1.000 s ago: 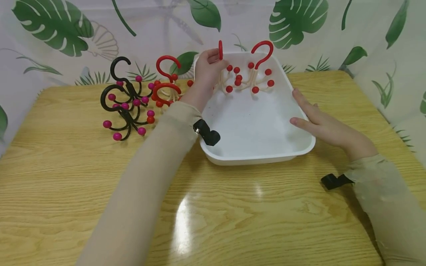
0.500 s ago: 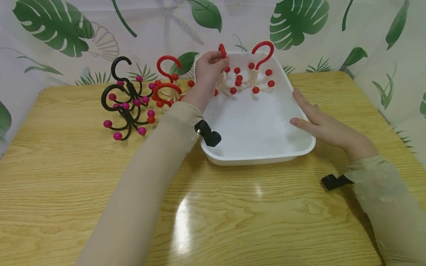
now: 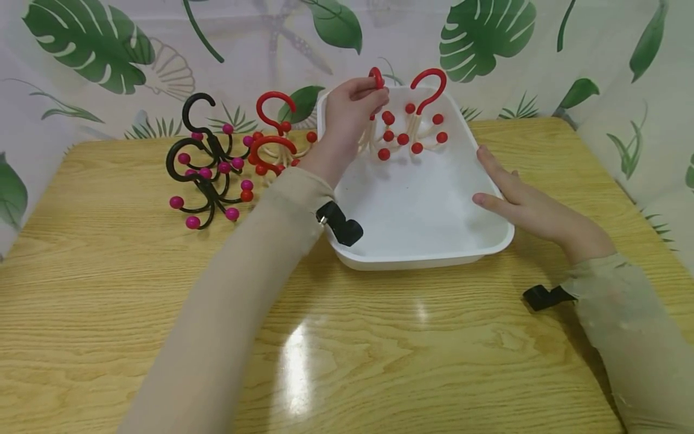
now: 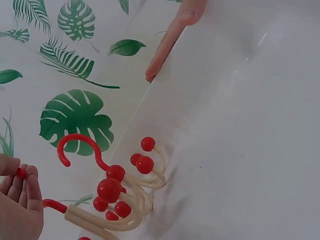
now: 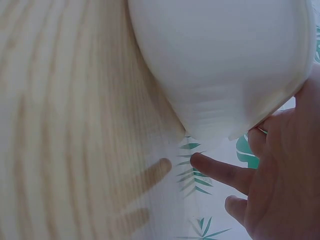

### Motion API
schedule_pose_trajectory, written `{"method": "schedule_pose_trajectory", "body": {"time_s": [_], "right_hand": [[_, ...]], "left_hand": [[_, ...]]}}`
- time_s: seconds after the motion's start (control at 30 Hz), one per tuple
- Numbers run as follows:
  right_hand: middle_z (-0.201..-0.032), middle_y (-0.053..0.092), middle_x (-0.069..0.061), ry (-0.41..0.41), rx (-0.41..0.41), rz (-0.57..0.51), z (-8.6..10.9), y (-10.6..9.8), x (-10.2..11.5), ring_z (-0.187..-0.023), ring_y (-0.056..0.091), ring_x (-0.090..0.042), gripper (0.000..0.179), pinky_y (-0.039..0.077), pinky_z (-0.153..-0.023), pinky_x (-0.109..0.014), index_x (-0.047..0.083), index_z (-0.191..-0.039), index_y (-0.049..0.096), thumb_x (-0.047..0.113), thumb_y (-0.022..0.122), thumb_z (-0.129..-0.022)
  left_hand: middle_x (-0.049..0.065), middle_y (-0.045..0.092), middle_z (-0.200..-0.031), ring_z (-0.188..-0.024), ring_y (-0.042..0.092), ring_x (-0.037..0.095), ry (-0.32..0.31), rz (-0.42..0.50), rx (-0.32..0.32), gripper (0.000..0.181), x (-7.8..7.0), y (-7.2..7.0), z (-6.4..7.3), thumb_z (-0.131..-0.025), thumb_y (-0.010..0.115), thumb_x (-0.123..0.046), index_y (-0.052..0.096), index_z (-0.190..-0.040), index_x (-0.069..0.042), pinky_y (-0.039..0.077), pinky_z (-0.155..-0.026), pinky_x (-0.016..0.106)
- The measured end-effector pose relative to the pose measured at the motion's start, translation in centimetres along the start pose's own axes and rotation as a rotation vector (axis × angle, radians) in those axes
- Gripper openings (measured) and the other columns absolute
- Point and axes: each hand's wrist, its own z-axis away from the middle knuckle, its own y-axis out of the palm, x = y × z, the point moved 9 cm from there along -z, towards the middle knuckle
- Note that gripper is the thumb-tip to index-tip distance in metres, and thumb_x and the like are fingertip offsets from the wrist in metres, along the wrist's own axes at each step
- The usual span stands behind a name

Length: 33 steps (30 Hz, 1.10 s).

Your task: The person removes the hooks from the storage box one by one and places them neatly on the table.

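Note:
In the head view my left hand (image 3: 347, 114) pinches the red hook of a claw hanger, whose cream arms (image 4: 92, 220) end in red balls. That hanger stands inside the far left part of the white tray (image 3: 417, 262), partly hidden by the hand. Just right of it is a second red-and-cream claw hanger (image 3: 415, 123), upright in the tray; the balls of the two lie close together, and whether they touch I cannot tell. My right hand (image 3: 531, 202) rests on the tray's right rim, fingers straight, some of them below the rim in the right wrist view.
Left of the tray, two black claw hangers (image 3: 208, 190) with mostly pink balls stand on the wooden table (image 3: 401, 355). Between them and the tray are two more red-hooked hangers (image 3: 276, 157), partly behind my left forearm. Leaf-patterned cloth (image 3: 401, 36) hangs behind.
My left hand has moved right with the hanger, bringing it closer to the one standing in the tray. The held hook has turned a little. My right hand has stayed on the rim.

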Motion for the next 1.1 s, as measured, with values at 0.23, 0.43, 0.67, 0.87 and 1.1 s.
{"method": "schedule_pose_trajectory", "body": {"time_s": [0.23, 0.43, 0.67, 0.87, 1.1], "right_hand": [[-0.143, -0.020, 0.025, 0.001, -0.001, 0.002, -0.1, 0.0, -0.1, -0.136, -0.017, -0.018, 0.073, -0.014, -0.103, -0.058, 0.046, -0.136, -0.016, 0.043, 0.042, -0.093], [-0.143, -0.020, 0.025, 0.007, -0.002, 0.002, -0.2, 0.1, -0.1, -0.136, -0.017, -0.018, 0.073, -0.015, -0.103, -0.058, 0.046, -0.136, -0.016, 0.043, 0.043, -0.093], [-0.143, -0.020, 0.025, 0.000, -0.007, 0.005, -0.1, 0.0, 0.0, -0.136, -0.017, -0.018, 0.073, -0.015, -0.103, -0.058, 0.045, -0.137, -0.016, 0.043, 0.042, -0.093], [-0.143, -0.019, 0.025, -0.007, -0.008, 0.006, -0.1, 0.0, 0.1, -0.136, -0.016, -0.016, 0.072, -0.013, -0.104, -0.058, 0.045, -0.137, -0.015, 0.043, 0.042, -0.093], [-0.143, -0.020, 0.025, 0.005, 0.000, -0.002, 0.0, 0.1, 0.0, -0.136, -0.017, -0.016, 0.071, -0.012, -0.103, -0.059, 0.046, -0.136, -0.016, 0.044, 0.041, -0.093]], "left_hand": [[0.003, 0.064, -0.099, -0.087, 0.063, 0.010, 0.074, 0.016, 0.056, 0.028, -2.6, 0.7, 2.8, -0.083, 0.065, -0.015, 0.061, -0.110, -0.009, 0.049, -0.076, 0.014], [0.007, 0.064, -0.099, -0.087, 0.064, 0.012, 0.110, 0.062, 0.130, 0.026, -4.6, 1.0, 5.4, -0.084, 0.063, -0.010, 0.060, -0.109, -0.004, 0.049, -0.078, 0.016], [0.009, 0.063, -0.098, -0.089, 0.064, 0.017, 0.177, 0.043, 0.228, 0.027, -4.9, 1.2, 6.3, -0.083, 0.065, -0.010, 0.060, -0.109, -0.004, 0.050, -0.080, 0.019], [0.009, 0.062, -0.101, -0.090, 0.063, 0.017, 0.206, 0.010, 0.289, 0.029, -5.7, 0.6, 8.5, -0.083, 0.065, -0.009, 0.059, -0.111, -0.003, 0.049, -0.082, 0.020], [0.012, 0.061, -0.099, -0.091, 0.062, 0.022, 0.222, -0.014, 0.329, 0.025, -7.5, -0.9, 12.4, -0.085, 0.062, -0.007, 0.059, -0.109, 0.000, 0.049, -0.085, 0.025]]}}
